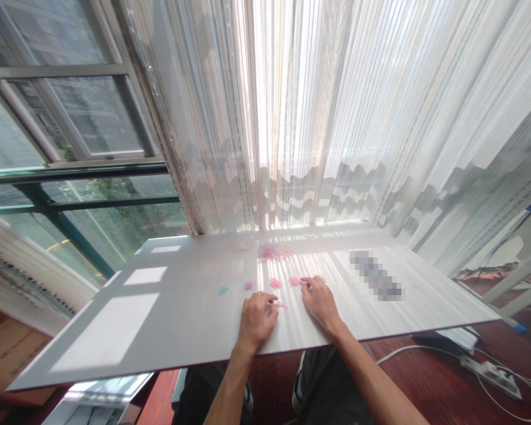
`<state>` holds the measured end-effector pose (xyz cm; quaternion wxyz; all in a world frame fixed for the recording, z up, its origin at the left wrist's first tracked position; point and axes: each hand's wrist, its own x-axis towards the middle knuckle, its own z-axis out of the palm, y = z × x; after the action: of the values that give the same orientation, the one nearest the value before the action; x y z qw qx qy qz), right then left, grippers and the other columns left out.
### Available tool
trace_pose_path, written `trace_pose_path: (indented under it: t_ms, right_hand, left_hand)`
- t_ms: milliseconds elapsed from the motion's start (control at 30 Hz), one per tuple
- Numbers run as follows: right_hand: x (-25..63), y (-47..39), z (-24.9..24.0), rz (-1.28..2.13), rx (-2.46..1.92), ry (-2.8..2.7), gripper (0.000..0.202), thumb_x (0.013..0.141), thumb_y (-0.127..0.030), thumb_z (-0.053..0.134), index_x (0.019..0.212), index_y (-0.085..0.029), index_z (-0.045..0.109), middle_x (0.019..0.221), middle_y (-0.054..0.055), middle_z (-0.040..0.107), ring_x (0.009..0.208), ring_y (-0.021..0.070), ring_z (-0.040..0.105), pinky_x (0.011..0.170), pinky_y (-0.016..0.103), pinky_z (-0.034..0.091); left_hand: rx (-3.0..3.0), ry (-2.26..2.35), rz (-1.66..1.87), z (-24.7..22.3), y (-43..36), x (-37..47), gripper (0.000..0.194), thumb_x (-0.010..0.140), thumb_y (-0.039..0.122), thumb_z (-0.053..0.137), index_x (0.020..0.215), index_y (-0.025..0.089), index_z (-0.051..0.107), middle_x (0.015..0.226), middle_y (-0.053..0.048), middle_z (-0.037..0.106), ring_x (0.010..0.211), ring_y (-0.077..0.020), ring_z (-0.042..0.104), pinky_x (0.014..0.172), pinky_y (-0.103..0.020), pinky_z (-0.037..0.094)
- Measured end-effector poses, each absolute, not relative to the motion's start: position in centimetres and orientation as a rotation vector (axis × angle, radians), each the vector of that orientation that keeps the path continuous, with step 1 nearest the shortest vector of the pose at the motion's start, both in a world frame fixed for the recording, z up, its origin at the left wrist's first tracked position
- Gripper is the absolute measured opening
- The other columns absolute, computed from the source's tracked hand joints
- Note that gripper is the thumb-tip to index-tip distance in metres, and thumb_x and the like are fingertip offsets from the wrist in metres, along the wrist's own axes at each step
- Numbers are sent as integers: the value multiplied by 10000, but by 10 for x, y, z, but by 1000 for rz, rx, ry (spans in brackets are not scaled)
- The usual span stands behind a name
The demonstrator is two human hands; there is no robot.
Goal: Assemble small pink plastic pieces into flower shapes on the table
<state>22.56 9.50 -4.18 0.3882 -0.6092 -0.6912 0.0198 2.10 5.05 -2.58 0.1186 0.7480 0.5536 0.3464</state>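
My left hand is near the table's front edge, its thumb and fingers pinched on a thin pink piece. To its right, my right hand rests on the table with its fingertips at a small pink pile; whether they grip a piece is too small to tell. A red-pink pile, a purple pile and a teal pile lie in a row to the left. Behind them is a larger mixed pink heap. A small yellowish pile is partly hidden behind my right hand.
The white table reaches the striped curtain. A clear round item stands at the back. A pixelated dark object lies on the right. A power strip with cables is on the floor, and a cardboard box stands left.
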Motion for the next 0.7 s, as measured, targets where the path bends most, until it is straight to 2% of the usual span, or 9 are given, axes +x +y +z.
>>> trace_pose_path:
  t_ms: [100, 200, 367, 700]
  right_hand:
    - [225, 90, -36, 116, -1467, -1740, 260, 900, -182, 489, 998, -147, 727, 847, 77, 661, 703, 195, 606, 742, 321, 486]
    - [224, 83, -31, 217, -1317, -1849, 242, 916, -194, 499, 1026, -166, 712, 846, 53, 653, 656, 161, 592, 703, 293, 490]
    - [219, 73, -27, 232, -1105, -2126, 188, 931, -202, 531, 946, -196, 718, 873, 53, 643, 781, 175, 624, 736, 281, 495]
    - [218, 71, -24, 241, -995, -2241, 139, 925, -240, 593, 949, -199, 725, 870, 54, 633, 814, 182, 622, 765, 287, 502]
  left_hand:
    - [2195, 1679, 982, -26, 50, 24, 237, 789, 102, 595, 976, 209, 694, 951, -49, 714, 914, -228, 643, 878, -399, 416]
    - [2196, 1724, 962, -25, 50, 26, 152, 797, 135, 617, 914, 203, 687, 933, -49, 708, 934, -238, 640, 871, -402, 408]
    - [2228, 1739, 924, -24, 49, 26, 79, 845, 171, 613, 846, 210, 681, 903, -47, 701, 928, -236, 631, 859, -395, 402]
    - [2293, 1524, 961, -24, 47, 19, 194, 988, 252, 437, 914, 202, 609, 932, -55, 676, 909, -227, 626, 857, -394, 422]
